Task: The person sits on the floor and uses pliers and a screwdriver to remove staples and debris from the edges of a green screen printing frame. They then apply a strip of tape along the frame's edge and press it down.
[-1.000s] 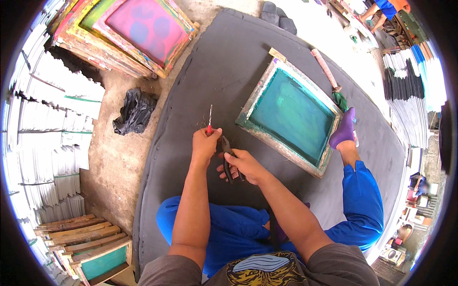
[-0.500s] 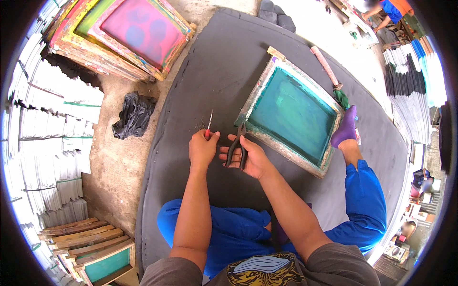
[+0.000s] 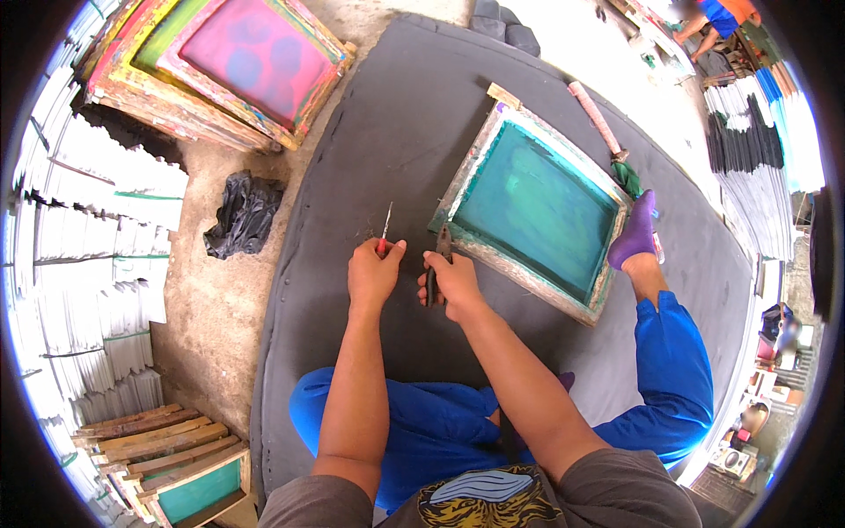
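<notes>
My left hand [image 3: 373, 275] is closed round a small tool with a red handle [image 3: 381, 247] and a thin metal shank pointing away from me. Pliers with dark handles [image 3: 444, 242] are gripped in my right hand [image 3: 459, 283], their jaws pointing away from me and close to the near-left corner of a wooden screen frame [image 3: 528, 280]. Teal mesh fills that frame, which lies on the dark padded surface. Some thin, wispy strands show beside the red-handled tool. The two hands are a short gap apart.
My foot in a purple sock [image 3: 635, 231] rests by the frame's right side. Beyond it lies a pink rod [image 3: 595, 116] with green cloth at one end. Left on the floor are a black plastic bag [image 3: 245, 214], colourful stacked screens [image 3: 189, 114] and white stacks [image 3: 84, 290].
My right hand has turned over and its fingers have closed round the pliers, whose handles were spread across the open palm before. My left hand has stayed almost still.
</notes>
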Demonstrator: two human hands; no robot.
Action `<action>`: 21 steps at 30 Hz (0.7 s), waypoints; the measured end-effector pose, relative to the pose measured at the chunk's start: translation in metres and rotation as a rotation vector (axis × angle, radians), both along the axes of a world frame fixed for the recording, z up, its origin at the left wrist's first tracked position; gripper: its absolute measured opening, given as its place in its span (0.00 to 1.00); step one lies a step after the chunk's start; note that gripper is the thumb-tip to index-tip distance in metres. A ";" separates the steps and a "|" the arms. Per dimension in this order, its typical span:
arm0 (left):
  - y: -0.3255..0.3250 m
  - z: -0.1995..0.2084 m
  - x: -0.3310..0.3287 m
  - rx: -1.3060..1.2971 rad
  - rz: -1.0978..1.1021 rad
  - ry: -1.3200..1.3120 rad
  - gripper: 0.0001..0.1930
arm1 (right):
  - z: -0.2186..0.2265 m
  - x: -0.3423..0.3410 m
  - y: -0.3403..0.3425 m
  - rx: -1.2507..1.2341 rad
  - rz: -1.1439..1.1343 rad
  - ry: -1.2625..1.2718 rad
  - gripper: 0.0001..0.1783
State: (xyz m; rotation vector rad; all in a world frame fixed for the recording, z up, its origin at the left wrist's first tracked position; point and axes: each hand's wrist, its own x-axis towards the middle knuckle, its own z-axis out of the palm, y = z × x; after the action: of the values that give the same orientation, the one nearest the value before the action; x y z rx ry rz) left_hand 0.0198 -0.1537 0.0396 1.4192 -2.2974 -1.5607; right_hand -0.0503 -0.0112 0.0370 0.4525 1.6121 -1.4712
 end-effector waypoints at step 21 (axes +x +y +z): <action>-0.001 0.009 -0.004 0.553 0.143 0.272 0.20 | 0.028 0.017 0.007 0.306 0.622 0.859 0.19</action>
State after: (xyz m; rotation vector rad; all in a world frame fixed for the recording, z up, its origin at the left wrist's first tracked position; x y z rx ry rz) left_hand 0.0155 -0.1545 0.0483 1.3032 -1.6455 -2.2815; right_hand -0.0337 -0.0042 0.0651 -0.5807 2.3646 -0.9607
